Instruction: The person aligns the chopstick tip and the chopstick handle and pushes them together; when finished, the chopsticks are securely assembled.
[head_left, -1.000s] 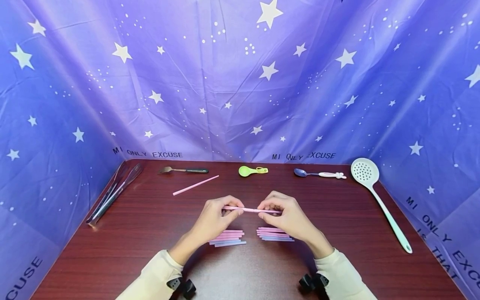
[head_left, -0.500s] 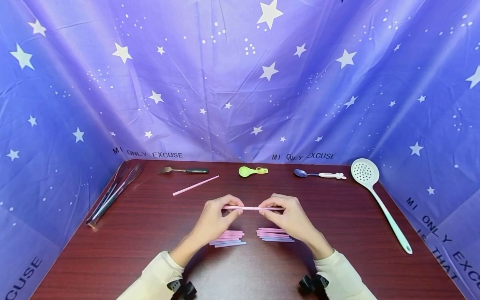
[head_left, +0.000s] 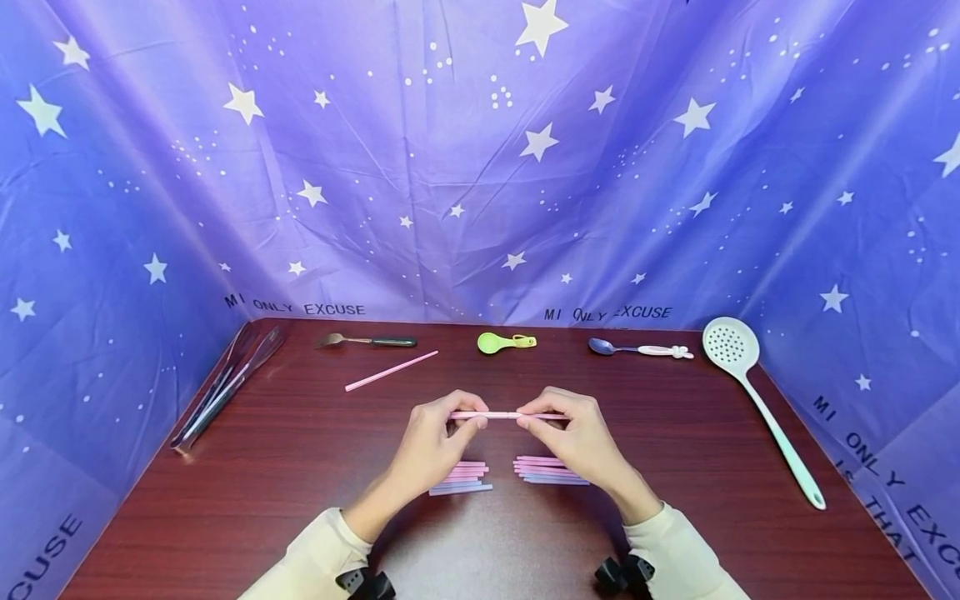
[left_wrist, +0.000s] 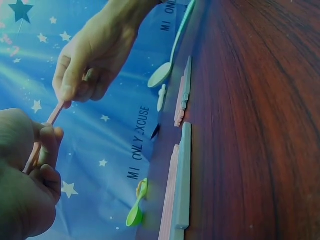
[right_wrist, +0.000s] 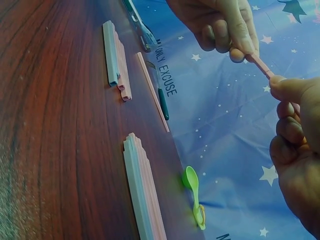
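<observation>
A pink straw (head_left: 497, 414) is stretched level between both hands above the table, with a thin line across it near the right fingertips. My left hand (head_left: 433, 435) pinches its left part between thumb and fingers. The right part is pinched the same way by my right hand (head_left: 579, 429). In both wrist views a short length of the straw (left_wrist: 55, 114) shows between the hands. Below lie two piles of short pink and blue straw pieces, a left pile (head_left: 467, 473) and a right pile (head_left: 551, 471), each partly hidden by a hand or wrist.
One longer pink straw (head_left: 392, 371) lies apart at the back left. Along the table's far side lie a fork (head_left: 367, 340), green measuring spoons (head_left: 506, 342) and a blue spoon (head_left: 637, 347). Tongs (head_left: 228, 387) lie at the left edge, a slotted skimmer (head_left: 761, 400) at the right.
The straw was slightly bent at the line, its right part lower; it has straightened as my right hand shifted a little. Both hands keep their pinch.
</observation>
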